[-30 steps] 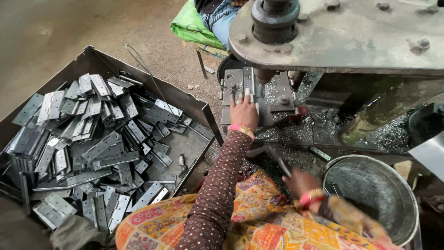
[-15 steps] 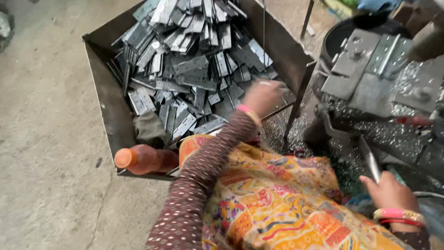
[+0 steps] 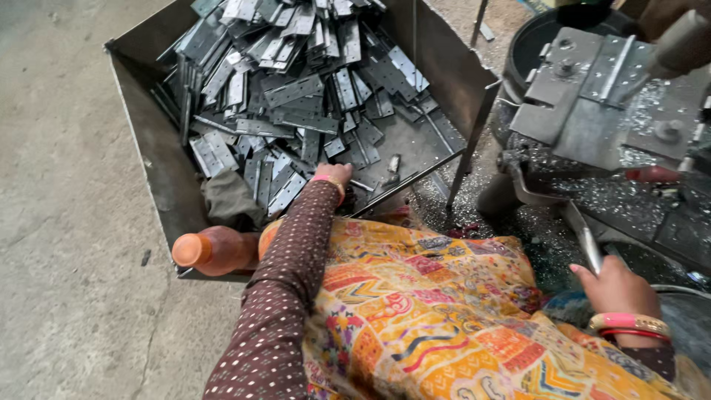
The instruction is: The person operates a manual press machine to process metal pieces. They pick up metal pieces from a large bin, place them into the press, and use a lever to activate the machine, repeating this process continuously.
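— Since half a second earlier, what had moved?
— Left hand (image 3: 335, 175) had dropped lower into the bin (image 3: 159, 167) among the plates (image 3: 296, 118) — grip unclear.
— Right hand (image 3: 611, 285)?
— Closed on a rod (image 3: 585, 241).

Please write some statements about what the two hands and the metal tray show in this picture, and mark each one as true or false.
1. The left hand reaches into the metal tray of flat grey hinge plates. True.
2. The right hand rests inside the tray. False: it is outside, beside a thin metal rod below the machine.
3. An orange bottle lies at the tray's near edge. True.
4. The tray holds wooden blocks. False: it holds metal plates with holes.
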